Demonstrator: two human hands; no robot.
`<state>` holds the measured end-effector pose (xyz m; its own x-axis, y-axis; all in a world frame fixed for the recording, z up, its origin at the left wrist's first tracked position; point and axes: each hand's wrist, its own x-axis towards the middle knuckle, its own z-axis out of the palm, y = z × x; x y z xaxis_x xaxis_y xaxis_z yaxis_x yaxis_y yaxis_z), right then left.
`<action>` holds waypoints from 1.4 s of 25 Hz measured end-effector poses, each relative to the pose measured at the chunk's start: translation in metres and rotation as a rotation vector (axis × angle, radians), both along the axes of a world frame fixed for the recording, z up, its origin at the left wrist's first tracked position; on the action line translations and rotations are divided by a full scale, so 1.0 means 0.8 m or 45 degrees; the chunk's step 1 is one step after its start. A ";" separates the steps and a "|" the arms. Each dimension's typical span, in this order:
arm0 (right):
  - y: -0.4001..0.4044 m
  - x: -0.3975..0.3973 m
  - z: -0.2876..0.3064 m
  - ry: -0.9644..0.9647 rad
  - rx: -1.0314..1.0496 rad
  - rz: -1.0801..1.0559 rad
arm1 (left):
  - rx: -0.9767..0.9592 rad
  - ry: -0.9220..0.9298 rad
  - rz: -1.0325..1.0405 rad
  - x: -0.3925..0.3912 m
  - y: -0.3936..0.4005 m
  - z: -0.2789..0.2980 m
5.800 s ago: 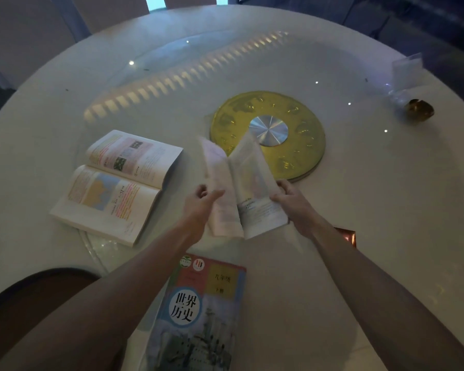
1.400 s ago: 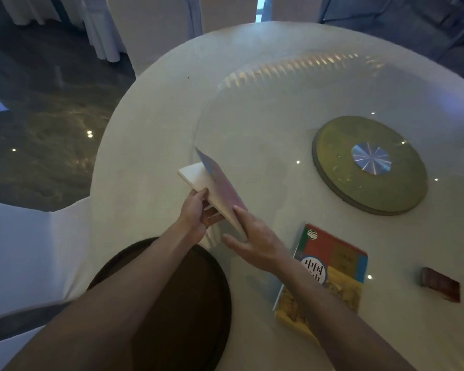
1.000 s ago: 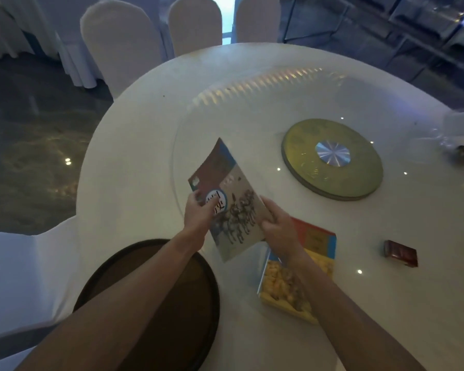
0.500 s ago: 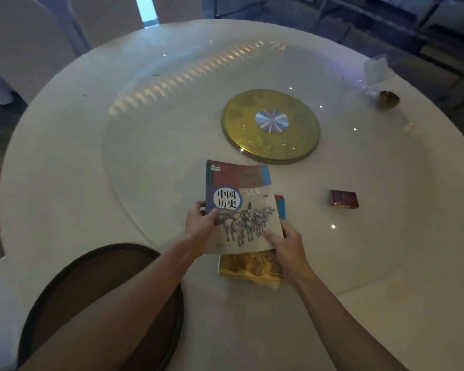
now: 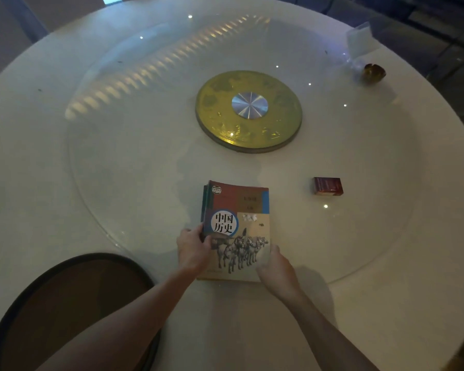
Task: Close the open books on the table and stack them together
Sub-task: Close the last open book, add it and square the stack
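Observation:
A closed history textbook [image 5: 239,223], with a red, blue and beige cover showing horses, lies on top of a stack of closed books on the glass turntable [image 5: 134,167]. The edges of the books below show at its left side. My left hand [image 5: 192,250] grips the stack's left edge, thumb on the top cover. My right hand [image 5: 275,269] rests against the near right corner of the stack, fingers curled on its edge.
A gold disc with a silver hub [image 5: 248,111] sits at the middle of the round white table [image 5: 24,183]. A small red box [image 5: 328,186] lies right of the books. A dark round chair seat [image 5: 70,306] is at lower left. A small brown bowl [image 5: 374,73] sits far right.
The top book, held just above the yellow one half a second ago, now lies flat on the stack and covers it. Both hands have shifted to the stack's sides.

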<state>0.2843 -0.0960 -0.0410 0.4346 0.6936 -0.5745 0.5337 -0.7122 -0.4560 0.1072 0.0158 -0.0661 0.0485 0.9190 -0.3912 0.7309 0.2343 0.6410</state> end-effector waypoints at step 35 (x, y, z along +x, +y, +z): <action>0.038 0.023 -0.027 0.162 0.103 -0.368 | -0.366 -0.367 0.067 -0.021 0.001 -0.010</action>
<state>0.3029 -0.0657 -0.0627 0.5483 0.5978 -0.5848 0.2497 -0.7844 -0.5677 0.0905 0.0163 -0.0740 0.1493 0.7784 -0.6098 0.5130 0.4662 0.7208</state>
